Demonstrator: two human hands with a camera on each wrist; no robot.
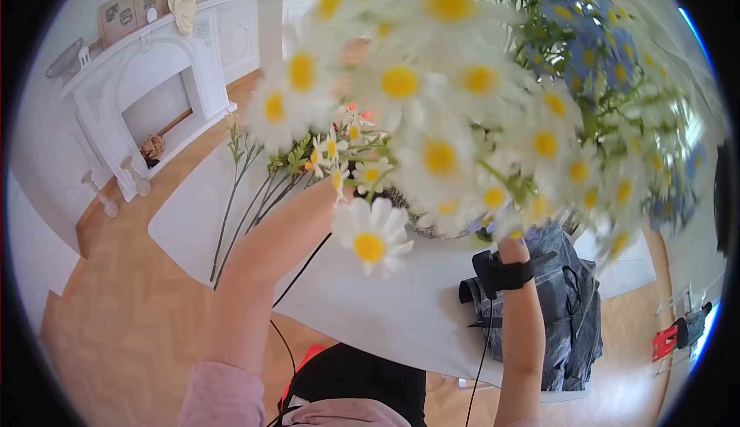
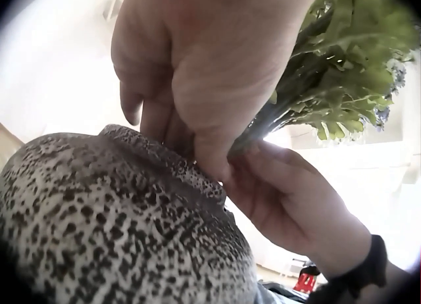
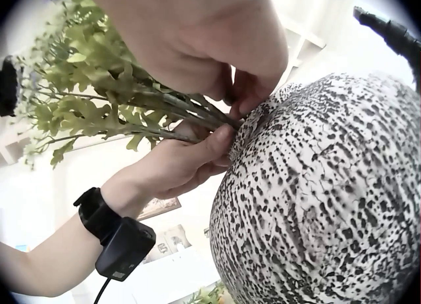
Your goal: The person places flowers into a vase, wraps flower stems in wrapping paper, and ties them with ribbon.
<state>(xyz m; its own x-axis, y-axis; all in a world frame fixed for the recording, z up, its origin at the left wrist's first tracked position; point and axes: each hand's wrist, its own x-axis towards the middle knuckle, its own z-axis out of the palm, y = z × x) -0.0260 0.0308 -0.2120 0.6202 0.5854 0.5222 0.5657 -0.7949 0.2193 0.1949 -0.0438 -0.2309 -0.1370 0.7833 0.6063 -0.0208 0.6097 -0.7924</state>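
A big bunch of white daisies (image 1: pixel 439 157) and blue flowers (image 1: pixel 586 38) fills the upper head view and hides much of both hands. Below it stands a round vase (image 3: pixel 322 185), speckled black and white. Right at the vase's mouth, my left hand (image 3: pixel 174 169) grips the green flower stems (image 3: pixel 187 110), thumb along one side and fingers underneath. Opposite it, my right hand (image 3: pixel 217 44) pinches the same stems close to the rim with curled fingers. The stems lean over the rim, their lower ends hidden by hands and vase.
Loose long-stemmed flowers (image 1: pixel 266 192) lie on the white table (image 1: pixel 370 296), left of the vase. A crumpled dark bag or sheet (image 1: pixel 566 311) is at the right. A black cable (image 1: pixel 304 269) crosses the table's front. Beyond is a white fireplace (image 1: pixel 139 88).
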